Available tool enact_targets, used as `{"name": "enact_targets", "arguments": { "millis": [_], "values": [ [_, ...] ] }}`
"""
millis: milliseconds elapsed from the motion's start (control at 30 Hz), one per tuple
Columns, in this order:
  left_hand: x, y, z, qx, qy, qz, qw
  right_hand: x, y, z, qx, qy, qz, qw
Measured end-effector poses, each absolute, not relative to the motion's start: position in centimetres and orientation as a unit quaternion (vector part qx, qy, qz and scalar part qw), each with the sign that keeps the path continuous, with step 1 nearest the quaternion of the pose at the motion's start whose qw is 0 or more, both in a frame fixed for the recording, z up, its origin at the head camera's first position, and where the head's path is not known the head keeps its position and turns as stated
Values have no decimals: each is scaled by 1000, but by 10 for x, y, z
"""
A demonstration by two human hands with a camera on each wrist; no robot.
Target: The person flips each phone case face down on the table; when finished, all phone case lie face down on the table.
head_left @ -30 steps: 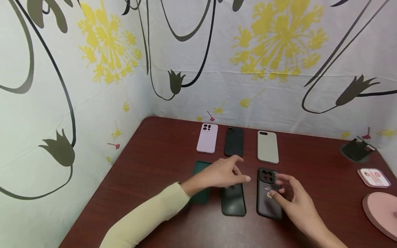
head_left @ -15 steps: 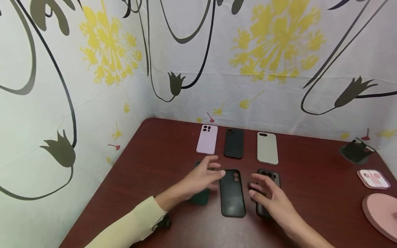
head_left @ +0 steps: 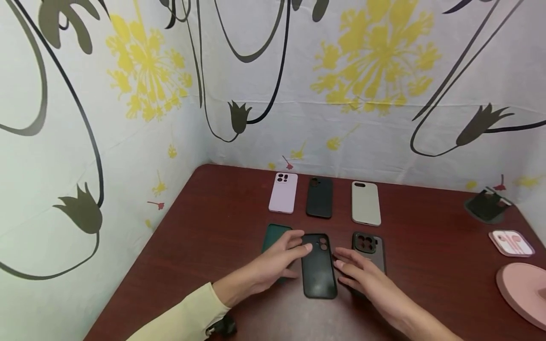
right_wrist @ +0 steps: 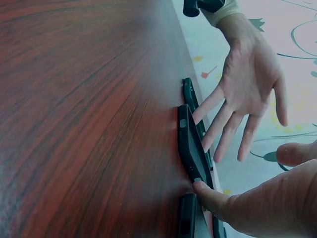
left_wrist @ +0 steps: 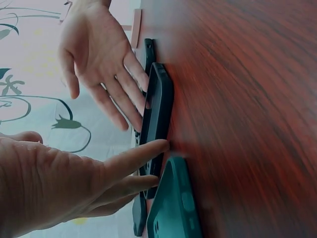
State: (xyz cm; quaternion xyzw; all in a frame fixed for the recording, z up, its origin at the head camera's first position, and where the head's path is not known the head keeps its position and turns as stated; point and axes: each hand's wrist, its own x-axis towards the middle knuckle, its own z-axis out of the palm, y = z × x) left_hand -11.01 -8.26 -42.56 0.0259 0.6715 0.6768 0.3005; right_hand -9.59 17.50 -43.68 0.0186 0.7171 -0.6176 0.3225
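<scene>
Left arm: a long, pale yellow-green sleeve (head_left: 183, 315) that ends at the wrist.
Left wrist: a small black device (head_left: 222, 326) strapped on just below the cuff, partly hidden.
Right arm: bare, with no sleeve in view.
Hands: left hand (head_left: 273, 263) and right hand (head_left: 368, 279) both bare, with no gloves or rings showing.
</scene>
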Motion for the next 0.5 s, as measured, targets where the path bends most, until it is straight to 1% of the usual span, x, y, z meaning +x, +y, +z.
{"name": "enact_targets", "arguments": {
  "millis": [200,500],
  "values": [
    [-113,-71,-424,19,660,687,303,-98,176,-435,36,712,-620,327],
    [-116,-73,-423,10,652,694,305,-99,168,-427,71,661,-666,339]
  ]
}}
